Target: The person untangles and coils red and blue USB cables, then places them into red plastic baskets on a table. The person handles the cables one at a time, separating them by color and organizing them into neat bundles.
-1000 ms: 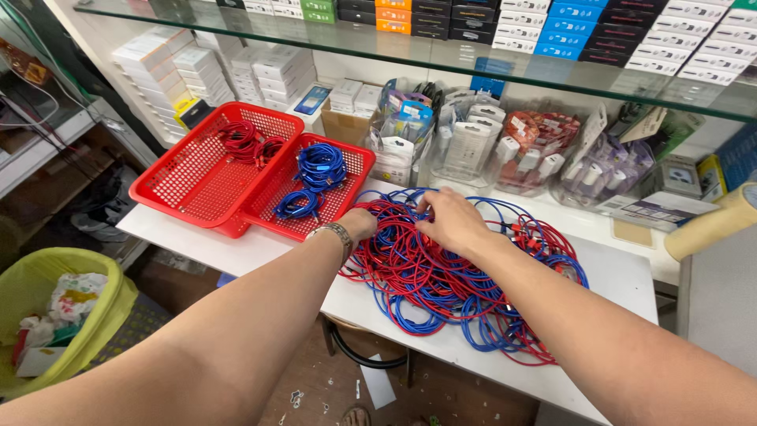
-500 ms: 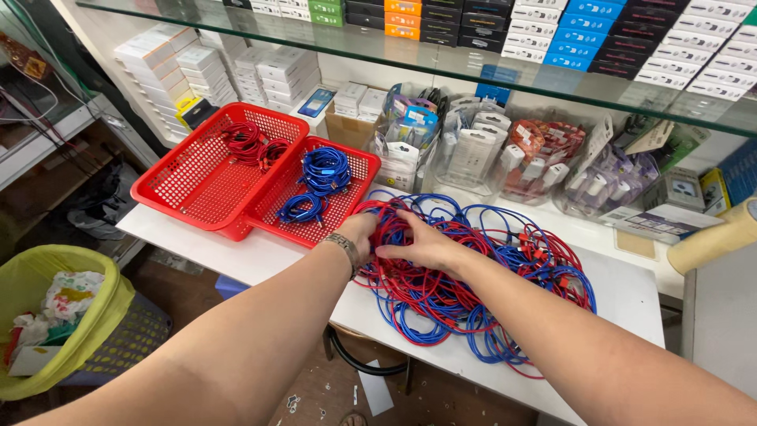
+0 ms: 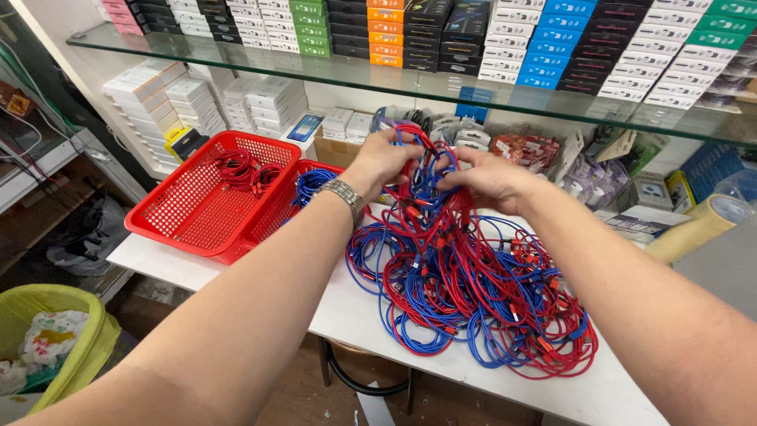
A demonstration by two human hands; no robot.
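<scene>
Glass shelving with stacked boxes backs our white table [image 3: 236, 272]. Our left hand [image 3: 384, 158] and right hand [image 3: 489, 177] both pinch strands lifted from the tangled red and blue cable heap [image 3: 473, 292]; two red mesh baskets [image 3: 197, 205] sit alongside.

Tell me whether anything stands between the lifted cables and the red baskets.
Nothing visible does. Both the left hand and right hand grip the tangled red and blue cables above the white table; the red baskets sit open just left.
</scene>
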